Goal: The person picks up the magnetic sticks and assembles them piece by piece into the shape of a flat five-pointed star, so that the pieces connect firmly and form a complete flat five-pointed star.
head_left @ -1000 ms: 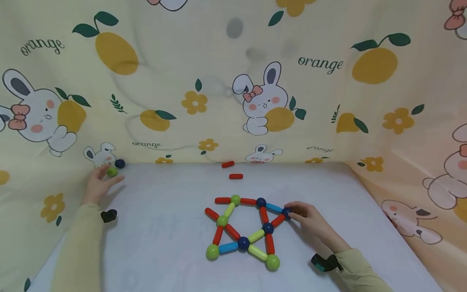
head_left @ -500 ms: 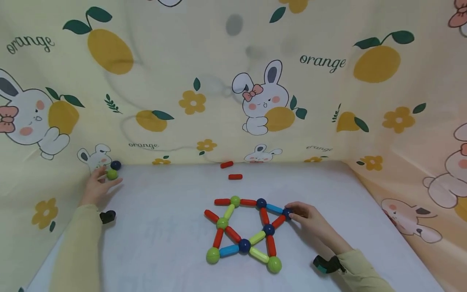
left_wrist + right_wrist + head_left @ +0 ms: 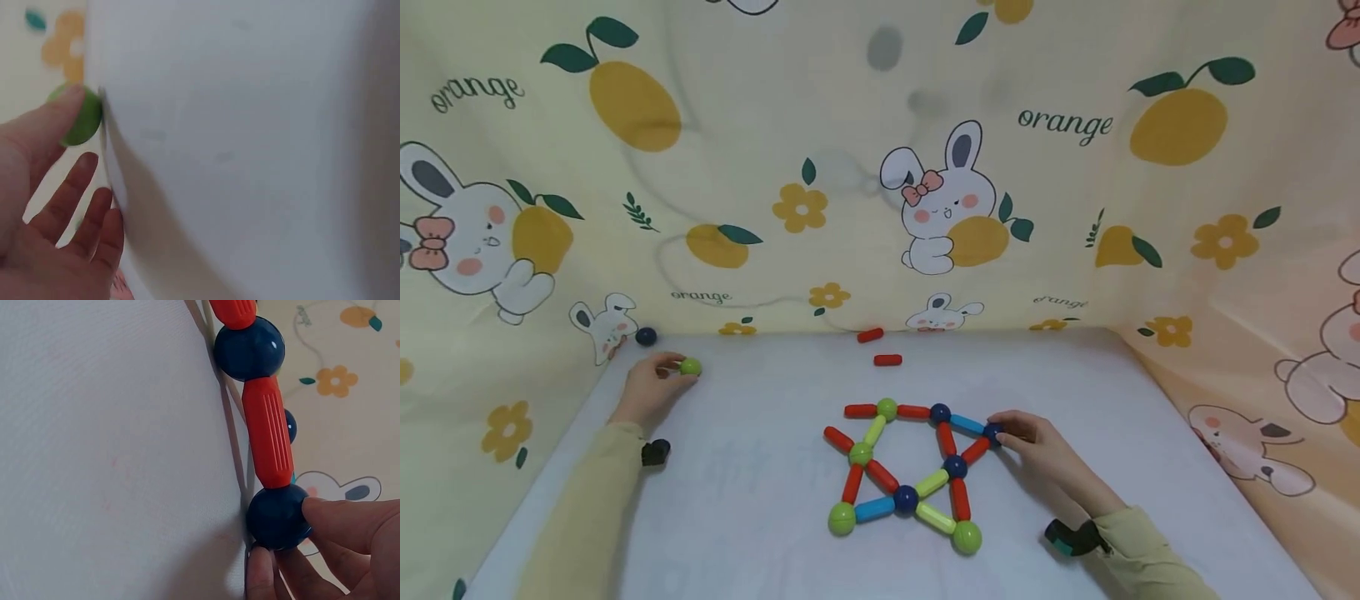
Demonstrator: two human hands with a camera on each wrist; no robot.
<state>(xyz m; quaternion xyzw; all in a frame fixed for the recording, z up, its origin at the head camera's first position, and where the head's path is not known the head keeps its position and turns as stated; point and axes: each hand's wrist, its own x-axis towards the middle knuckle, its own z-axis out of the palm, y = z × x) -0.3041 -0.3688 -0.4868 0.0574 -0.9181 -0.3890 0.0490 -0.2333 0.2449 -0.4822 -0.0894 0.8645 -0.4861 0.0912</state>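
My left hand [image 3: 651, 387] pinches a green ball [image 3: 691, 367] between thumb and fingers near the back left of the table; in the left wrist view the thumb crosses the green ball [image 3: 85, 117], while the other fingers spread loosely. My right hand [image 3: 1047, 457] holds a dark blue ball [image 3: 279, 517] at the right corner of a flat figure made of balls and rods. From that ball a red rod [image 3: 269, 432] runs to another blue ball [image 3: 250, 349]. The figure joins green and blue balls with red rods, blue rods [image 3: 874, 509] and yellow-green rods [image 3: 936, 517].
Two loose red rods [image 3: 887, 360] lie behind the figure, near the back cloth. A dark blue ball [image 3: 646, 337] sits in the back left corner. Printed cloth [image 3: 850, 167] walls the white table [image 3: 737, 467] at the back and sides.
My left hand has moved right and away from the back left corner, carrying the green ball and leaving the blue one there. The right hand stays on its ball.
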